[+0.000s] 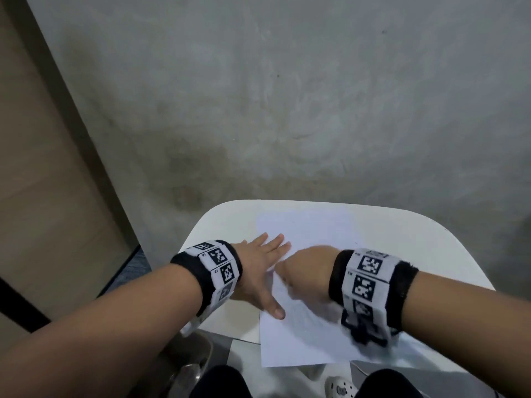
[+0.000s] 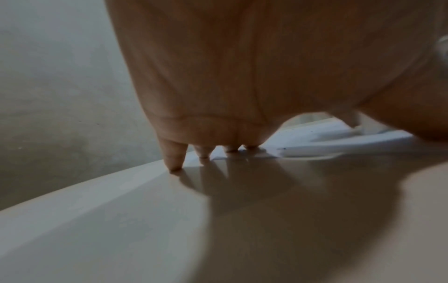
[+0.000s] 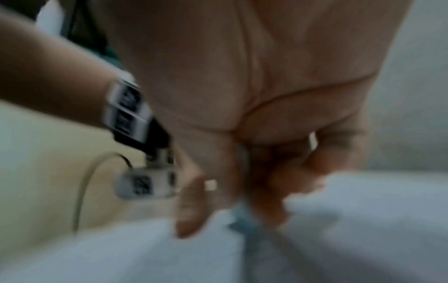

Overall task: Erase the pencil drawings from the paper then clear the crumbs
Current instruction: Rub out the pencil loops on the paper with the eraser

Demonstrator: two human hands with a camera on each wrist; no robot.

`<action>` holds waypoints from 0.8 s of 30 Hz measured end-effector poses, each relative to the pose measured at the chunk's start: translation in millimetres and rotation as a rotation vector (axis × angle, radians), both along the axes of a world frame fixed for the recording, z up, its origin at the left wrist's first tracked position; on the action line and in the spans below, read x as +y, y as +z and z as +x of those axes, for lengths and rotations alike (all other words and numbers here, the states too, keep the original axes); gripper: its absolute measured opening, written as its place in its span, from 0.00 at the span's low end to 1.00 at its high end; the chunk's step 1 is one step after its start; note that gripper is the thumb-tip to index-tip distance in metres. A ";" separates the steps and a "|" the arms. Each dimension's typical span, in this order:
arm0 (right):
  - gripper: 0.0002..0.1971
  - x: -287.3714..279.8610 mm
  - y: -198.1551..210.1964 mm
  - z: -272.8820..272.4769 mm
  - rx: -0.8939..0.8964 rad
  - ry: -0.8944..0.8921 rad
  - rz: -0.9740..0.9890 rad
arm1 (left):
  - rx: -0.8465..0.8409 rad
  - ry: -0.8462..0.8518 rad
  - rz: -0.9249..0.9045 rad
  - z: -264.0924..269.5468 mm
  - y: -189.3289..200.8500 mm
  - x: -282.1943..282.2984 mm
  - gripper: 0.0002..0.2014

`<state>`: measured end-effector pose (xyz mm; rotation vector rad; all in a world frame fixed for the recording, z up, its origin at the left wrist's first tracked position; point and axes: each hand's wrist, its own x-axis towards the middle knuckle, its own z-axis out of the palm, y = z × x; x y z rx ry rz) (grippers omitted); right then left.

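A white sheet of paper (image 1: 310,228) lies on a white table (image 1: 224,222). My left hand (image 1: 258,271) rests flat on the sheet's left edge with its fingers spread; in the left wrist view its fingertips (image 2: 173,159) press down on the table (image 2: 121,220) and the paper (image 2: 327,137). My right hand (image 1: 290,274) is curled and blurred over the middle of the sheet. In the right wrist view the right hand (image 3: 230,216) pinches a small eraser (image 3: 242,220) whose bluish end touches the paper (image 3: 363,220). Faint pencil lines (image 1: 301,314) show below that hand.
The table's rounded far edge (image 1: 316,201) meets a grey concrete floor (image 1: 287,110). A beige panel (image 1: 43,168) stands at the left. My dark-clad knees (image 1: 218,383) and a white shoe (image 1: 340,387) sit under the near edge, where the paper overhangs.
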<state>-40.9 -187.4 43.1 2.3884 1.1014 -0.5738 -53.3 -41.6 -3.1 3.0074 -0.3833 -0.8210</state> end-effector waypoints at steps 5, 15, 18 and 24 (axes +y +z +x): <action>0.11 -6.1 4.7 34.0 -0.107 -0.148 0.043 | 0.034 0.000 0.034 2.5 3.2 0.1 0.66; 0.08 6.7 1.5 17.3 -0.040 -0.056 0.018 | 0.049 0.035 0.049 0.0 6.9 -3.8 0.67; 0.12 12.4 -1.5 7.6 0.028 0.009 -0.027 | 0.048 0.035 0.028 -1.2 8.6 -4.9 0.66; 0.20 10.4 -2.0 7.2 0.056 -0.077 0.139 | 0.064 0.033 0.047 -1.1 8.2 -4.4 0.67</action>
